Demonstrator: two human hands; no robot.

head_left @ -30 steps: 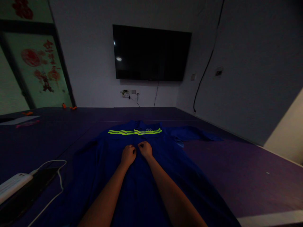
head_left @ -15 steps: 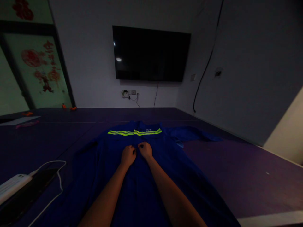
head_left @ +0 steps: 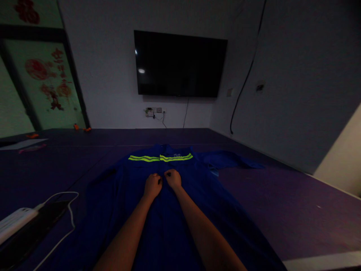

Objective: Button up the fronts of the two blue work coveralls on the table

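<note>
A dark blue work jacket (head_left: 203,192) lies spread face up on the floor, with yellow-green reflective bands (head_left: 176,157) across its chest. Its right-hand sleeve (head_left: 225,159) stretches outward; the left-hand one lies down along the body. Just below the bands, my left hand (head_left: 153,184) is closed with curled fingers at the front opening of the jacket. Close beside it, my right hand (head_left: 173,179) pinches at the same opening. A narrow gap separates the two hands. The fingertips and the bit of cloth between them are mostly hidden and dark.
A white power strip (head_left: 17,222) with a white cable (head_left: 72,214) lies at the lower left on a dark flat object (head_left: 42,229). Purple floor mat (head_left: 270,203) surrounds the jacket. Orange items (head_left: 87,129) sit near the door; a television (head_left: 180,66) hangs on the far wall.
</note>
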